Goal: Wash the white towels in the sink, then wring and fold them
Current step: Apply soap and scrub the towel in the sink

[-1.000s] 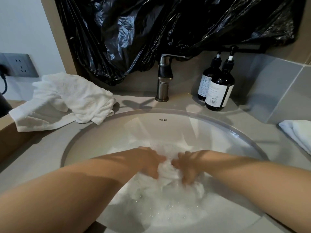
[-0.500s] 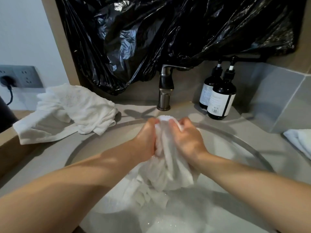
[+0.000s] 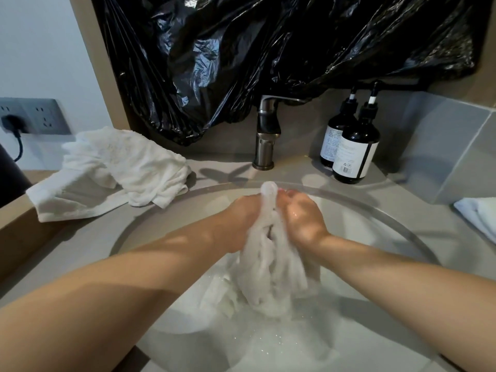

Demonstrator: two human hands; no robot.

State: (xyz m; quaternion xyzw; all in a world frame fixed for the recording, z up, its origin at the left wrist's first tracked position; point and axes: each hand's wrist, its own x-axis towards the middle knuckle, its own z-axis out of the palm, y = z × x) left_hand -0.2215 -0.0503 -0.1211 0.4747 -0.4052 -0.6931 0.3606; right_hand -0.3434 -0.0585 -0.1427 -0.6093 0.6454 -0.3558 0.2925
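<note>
**White towel (image 3: 271, 269), soaked, mid-scrub over the sink (image 3: 375, 208)**

White terry is bunched between my two fists, lifted clear of the water. My left hand (image 3: 241, 218) and right hand (image 3: 303, 218) face each other knuckle to knuckle, the fingers of both curled tight around the cloth and pressing it together. A small nub of towel pokes up between my thumbs, and the rest hangs down in wet folds, its tail reaching the soapy water in the bowl.

I judge this to be the washing step: cloth rubbed against cloth, not yet a proper wring, since my hands sit side by side on one bunch rather than spread along its length.

Wringing will call for a different hold. I should gather the towel into a rope, set my hands apart along it, and twist them opposite ways, keeping low over the bowl so the run-off falls inside and not onto the counter.

A crumpled heap of towels (image 3: 120, 167) lies on the counter to my left, probably waiting its turn. A folded towel (image 3: 480, 213) sits at the far right edge, likely where finished ones go.
</note>
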